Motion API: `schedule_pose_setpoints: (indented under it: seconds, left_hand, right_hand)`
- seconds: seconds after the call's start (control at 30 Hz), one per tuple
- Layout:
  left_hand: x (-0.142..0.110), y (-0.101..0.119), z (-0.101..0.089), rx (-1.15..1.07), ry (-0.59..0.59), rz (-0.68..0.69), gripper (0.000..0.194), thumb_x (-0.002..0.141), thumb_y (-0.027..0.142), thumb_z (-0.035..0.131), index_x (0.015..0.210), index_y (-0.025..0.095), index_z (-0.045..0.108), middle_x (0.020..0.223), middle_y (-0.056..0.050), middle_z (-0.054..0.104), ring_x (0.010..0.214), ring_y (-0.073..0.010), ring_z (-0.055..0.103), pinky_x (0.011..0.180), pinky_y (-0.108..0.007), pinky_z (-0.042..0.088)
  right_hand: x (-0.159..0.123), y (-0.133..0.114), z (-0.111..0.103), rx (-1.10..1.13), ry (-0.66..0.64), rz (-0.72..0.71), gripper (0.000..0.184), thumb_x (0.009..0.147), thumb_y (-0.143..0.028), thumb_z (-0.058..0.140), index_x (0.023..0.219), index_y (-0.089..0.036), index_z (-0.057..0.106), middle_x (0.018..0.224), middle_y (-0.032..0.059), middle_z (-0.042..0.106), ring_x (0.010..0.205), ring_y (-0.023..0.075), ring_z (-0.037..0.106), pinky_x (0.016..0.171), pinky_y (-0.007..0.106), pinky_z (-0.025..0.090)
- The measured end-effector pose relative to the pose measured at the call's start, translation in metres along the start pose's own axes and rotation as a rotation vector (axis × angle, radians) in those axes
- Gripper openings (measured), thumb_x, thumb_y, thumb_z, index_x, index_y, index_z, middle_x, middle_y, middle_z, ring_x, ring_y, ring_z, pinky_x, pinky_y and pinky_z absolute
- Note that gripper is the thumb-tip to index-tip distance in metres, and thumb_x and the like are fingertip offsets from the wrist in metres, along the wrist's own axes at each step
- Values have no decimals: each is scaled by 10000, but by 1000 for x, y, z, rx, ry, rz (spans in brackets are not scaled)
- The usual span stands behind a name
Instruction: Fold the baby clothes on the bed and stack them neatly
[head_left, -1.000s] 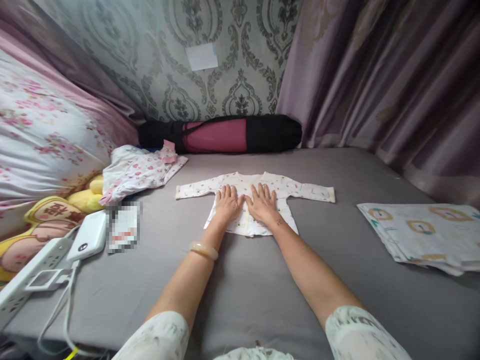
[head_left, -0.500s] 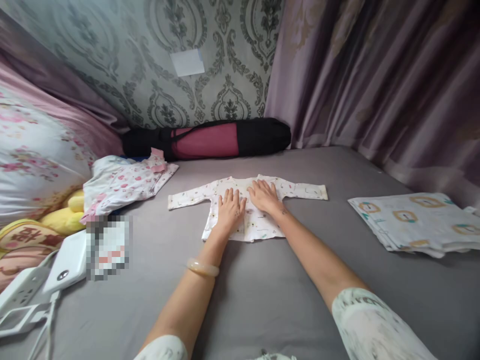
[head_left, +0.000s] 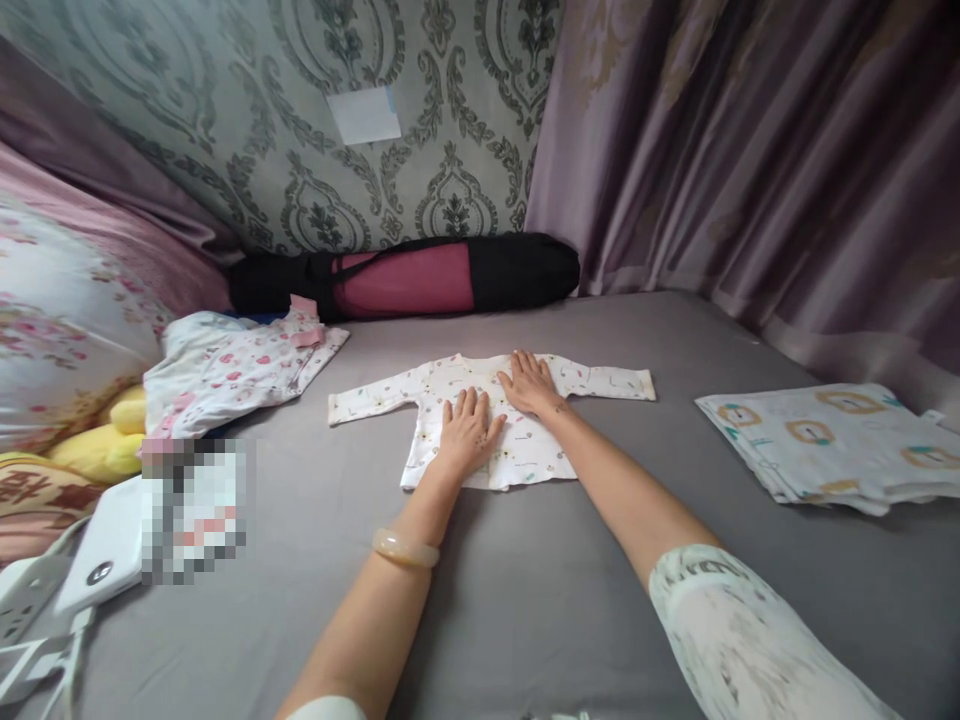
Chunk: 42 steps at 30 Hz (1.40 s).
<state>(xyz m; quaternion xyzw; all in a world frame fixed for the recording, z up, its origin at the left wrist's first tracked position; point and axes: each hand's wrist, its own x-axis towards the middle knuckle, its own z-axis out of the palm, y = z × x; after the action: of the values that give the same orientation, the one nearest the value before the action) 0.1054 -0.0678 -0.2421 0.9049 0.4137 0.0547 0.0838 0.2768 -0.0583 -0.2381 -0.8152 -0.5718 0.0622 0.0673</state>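
Observation:
A small white baby shirt point(head_left: 525, 450) with a tiny coloured print lies spread on the grey sheet, both sleeves stretched out sideways. My left hand point(head_left: 469, 432) rests flat on the middle of its front, fingers spread. Higher up, near the collar on the right side, my right hand point(head_left: 528, 382) lies palm down on the cloth with its fingers stretched out. Neither hand grips the fabric. Parts of the shirt under the palms are hidden. A pale bangle point(head_left: 406, 548) circles my left forearm.
On the right lies a folded printed cloth point(head_left: 832, 440). A black and maroon roll bag point(head_left: 405, 278) runs along the wall. To the left are a crumpled pink-patterned garment point(head_left: 247, 365), a yellow plush point(head_left: 97, 450), a white power bank point(head_left: 112, 545) and a power strip point(head_left: 26, 590).
My right hand has slid up the shirt towards the collar. My left hand stays on the front, slightly lower. The view has turned a little to the right.

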Motion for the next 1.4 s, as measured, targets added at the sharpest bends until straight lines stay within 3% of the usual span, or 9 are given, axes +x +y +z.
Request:
schedule_pose_setpoints:
  seconds: [0.17,0.3,0.53,0.7,0.93,1.07,1.23,1.4]
  left_hand:
    - [-3,2,-7,-20,9,-1,640,984,519,263,1505,148,307,1566,-174,298,1466,-303,228,1169,-527,187]
    - [-4,4,-11,-30,29,8,604,987,524,261,1497,210,337,1555,-168,322,1458,-307,248,1159,-534,197]
    - [-6,5,-11,-24,22,28,582,983,521,284,1466,210,383,1550,-175,323,1454,-320,249,1159,-543,188]
    - [-6,4,-10,-27,26,25,581,984,521,278,1460,206,380,1550,-170,321,1453,-312,251,1160,-545,184]
    - [-7,4,-10,3,44,40,572,975,531,301,1455,231,386,1535,-154,355,1444,-311,265,1153,-535,206]
    - [-5,6,-10,6,65,25,560,976,525,296,1437,231,414,1516,-137,392,1432,-294,293,1149,-517,232]
    - [-3,3,-7,49,172,-142,600,988,490,245,1438,141,431,1542,-184,342,1464,-318,221,1173,-524,172]
    - [-2,-3,-6,32,92,-235,672,971,515,287,1467,70,373,1539,-239,316,1449,-373,237,1159,-542,196]
  right_hand:
    - [-1,4,-6,14,-32,-10,696,994,-486,158,1537,-54,216,1614,127,163,1486,248,100,1194,439,62]
    - [-6,14,-9,-15,50,20,692,998,-476,128,1534,-48,218,1614,142,152,1488,255,79,1191,459,12]
    - [-11,24,-1,-36,25,78,726,991,-500,145,1523,-14,234,1602,159,192,1480,271,111,1187,414,88]
    - [-11,24,-8,10,-16,87,730,990,-508,133,1531,-26,216,1611,152,161,1485,272,88,1187,420,83]
    - [-20,30,-9,-24,33,105,699,992,-471,155,1522,-22,237,1606,152,179,1475,267,134,1183,423,100]
    - [-17,20,-8,-62,34,100,680,995,-453,173,1520,-27,247,1605,161,177,1477,271,125,1184,459,47]
    - [-10,-8,-2,4,13,8,688,997,-473,135,1538,-54,205,1619,134,126,1489,241,74,1189,445,38]
    - [-4,-16,0,4,-23,33,684,993,-461,187,1529,-38,221,1612,152,154,1484,263,102,1186,448,90]
